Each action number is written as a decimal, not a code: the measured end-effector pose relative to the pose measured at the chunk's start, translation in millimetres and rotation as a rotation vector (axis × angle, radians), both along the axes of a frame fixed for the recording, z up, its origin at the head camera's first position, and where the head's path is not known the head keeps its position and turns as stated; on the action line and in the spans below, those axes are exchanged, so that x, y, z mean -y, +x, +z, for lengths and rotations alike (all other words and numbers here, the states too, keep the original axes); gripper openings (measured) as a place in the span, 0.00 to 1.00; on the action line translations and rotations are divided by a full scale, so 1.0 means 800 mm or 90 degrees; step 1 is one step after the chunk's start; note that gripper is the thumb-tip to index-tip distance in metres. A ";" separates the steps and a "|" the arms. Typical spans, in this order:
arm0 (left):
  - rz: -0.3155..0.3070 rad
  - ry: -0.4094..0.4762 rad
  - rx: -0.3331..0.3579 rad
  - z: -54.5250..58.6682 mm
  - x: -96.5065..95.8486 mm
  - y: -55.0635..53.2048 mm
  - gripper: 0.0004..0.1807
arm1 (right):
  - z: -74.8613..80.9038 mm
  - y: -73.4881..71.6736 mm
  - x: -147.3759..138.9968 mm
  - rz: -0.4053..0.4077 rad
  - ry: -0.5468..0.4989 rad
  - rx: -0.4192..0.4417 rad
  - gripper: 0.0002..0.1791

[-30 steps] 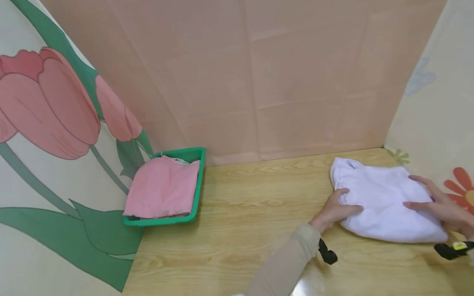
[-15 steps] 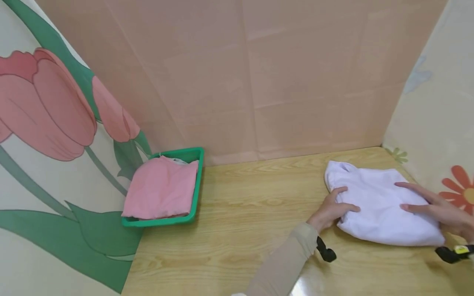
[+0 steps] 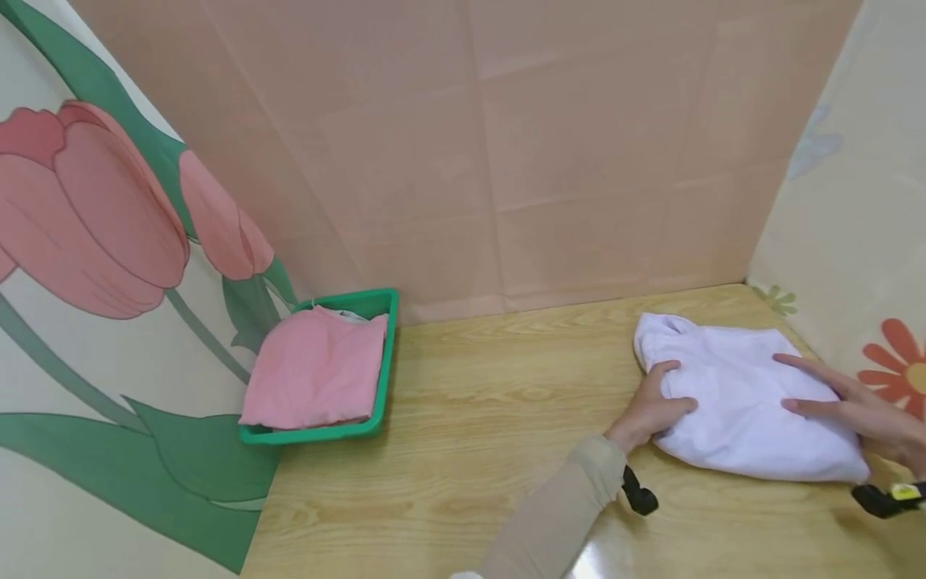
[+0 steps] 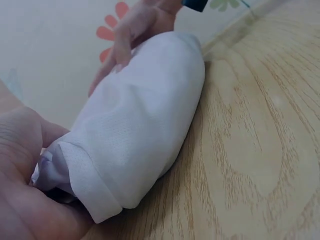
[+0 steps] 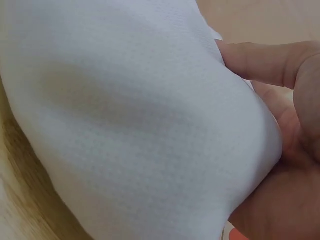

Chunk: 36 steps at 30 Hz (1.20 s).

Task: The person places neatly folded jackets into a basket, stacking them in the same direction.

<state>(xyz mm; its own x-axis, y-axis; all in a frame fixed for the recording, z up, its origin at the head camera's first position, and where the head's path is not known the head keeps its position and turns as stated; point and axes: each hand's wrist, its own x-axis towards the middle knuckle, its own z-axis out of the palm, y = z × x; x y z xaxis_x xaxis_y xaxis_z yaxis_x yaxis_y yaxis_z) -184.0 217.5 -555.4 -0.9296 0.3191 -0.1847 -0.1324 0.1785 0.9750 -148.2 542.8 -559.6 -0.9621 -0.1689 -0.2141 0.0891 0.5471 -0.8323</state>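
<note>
A folded white garment (image 3: 745, 402) lies on the wooden table at the right, plump and loosely creased. My left hand (image 3: 649, 408) grips its left edge, thumb on top and fingers around the side. In the left wrist view the left hand (image 4: 30, 175) sits against the layered folds of the garment (image 4: 140, 110). At the opposite edge my right hand (image 3: 861, 410) holds the garment, thumb and a finger showing on top; its other fingers are hidden. Seen from the right wrist, the right hand (image 5: 295, 125) cups the garment's rounded end (image 5: 150, 125).
A green basket (image 3: 387, 366) stands at the back left against the tulip-patterned wall, with folded pink cloth (image 3: 318, 370) in it. Bare wood tabletop (image 3: 492, 402) lies between basket and garment. A pinkish-tan sheet (image 3: 470, 161) covers the back; a flowered wall (image 3: 854, 241) bounds the right.
Both hands and the white garment have shifted very slightly left and toward me in the head view, mostly in the first half second. The right hand's finger has moved a little on the cloth.
</note>
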 end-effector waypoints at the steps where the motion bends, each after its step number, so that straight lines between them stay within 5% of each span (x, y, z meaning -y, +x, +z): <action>1: 0.005 -0.002 -0.001 0.000 0.000 0.000 0.35 | 0.001 0.001 0.001 -0.005 -0.003 -0.008 0.45; 10: 0.029 0.008 0.022 -0.007 0.002 -0.001 0.40 | -0.005 0.006 0.008 -0.007 -0.013 -0.032 0.43; 20: -0.011 0.062 0.040 -0.005 0.029 -0.004 0.47 | -0.002 0.005 0.021 0.022 -0.044 -0.058 0.43; 36: -0.042 0.041 -0.067 0.020 0.068 -0.022 0.51 | 0.030 -0.012 0.061 0.030 -0.057 -0.110 0.47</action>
<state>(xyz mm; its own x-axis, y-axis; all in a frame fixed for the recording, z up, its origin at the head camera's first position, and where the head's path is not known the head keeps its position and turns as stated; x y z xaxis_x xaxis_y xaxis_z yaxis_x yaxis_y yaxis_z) -201.7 163.5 -539.4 -0.9193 0.3883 -0.0645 -0.0188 0.1201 0.9926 -157.7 494.0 -535.8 -0.9740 -0.2249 -0.0282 -0.0831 0.4702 -0.8786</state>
